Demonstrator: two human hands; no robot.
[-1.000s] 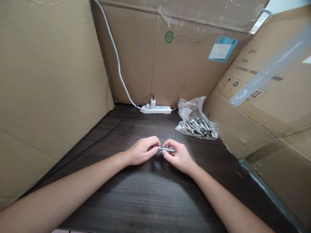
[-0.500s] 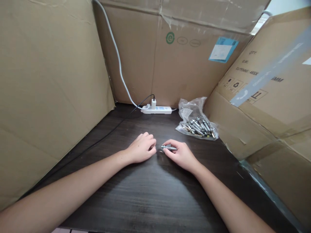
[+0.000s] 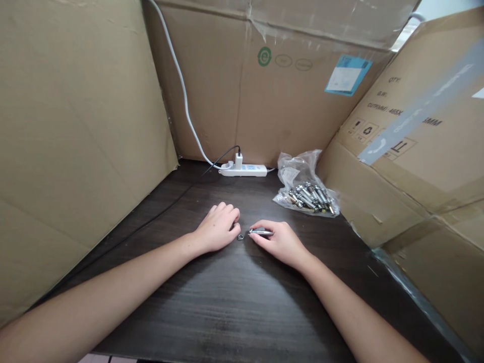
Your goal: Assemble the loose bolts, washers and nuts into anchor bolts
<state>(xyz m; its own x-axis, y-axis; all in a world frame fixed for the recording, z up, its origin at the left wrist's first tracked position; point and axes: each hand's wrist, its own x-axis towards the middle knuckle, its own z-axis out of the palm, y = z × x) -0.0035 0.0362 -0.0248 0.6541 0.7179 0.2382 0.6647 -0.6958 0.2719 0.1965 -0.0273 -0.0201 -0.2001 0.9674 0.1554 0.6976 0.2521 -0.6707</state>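
Note:
My right hand (image 3: 282, 242) grips a silver metal bolt (image 3: 261, 232) between thumb and fingers, its tip pointing left. Just left of that tip, a small ring-shaped washer (image 3: 240, 237) lies on the dark table (image 3: 212, 307). Beside the washer is my left hand (image 3: 218, 228), resting on the table with curled fingers. Its thumb nearly touches the ring, and whatever the fingers may hold is hidden. Several similar bolts (image 3: 310, 197) lie in a clear plastic bag (image 3: 298, 169) behind my right hand.
At the back stands a white power strip (image 3: 245, 170) with a plug and a black cable (image 3: 166, 207) running to the left. Cardboard boxes wall in the table at the left (image 3: 75, 126), the back (image 3: 204, 75) and the right (image 3: 427, 171).
The washer now shows on the table beside my left thumb. My left hand has shifted slightly left and up, and the bolt in my right hand has moved a little left.

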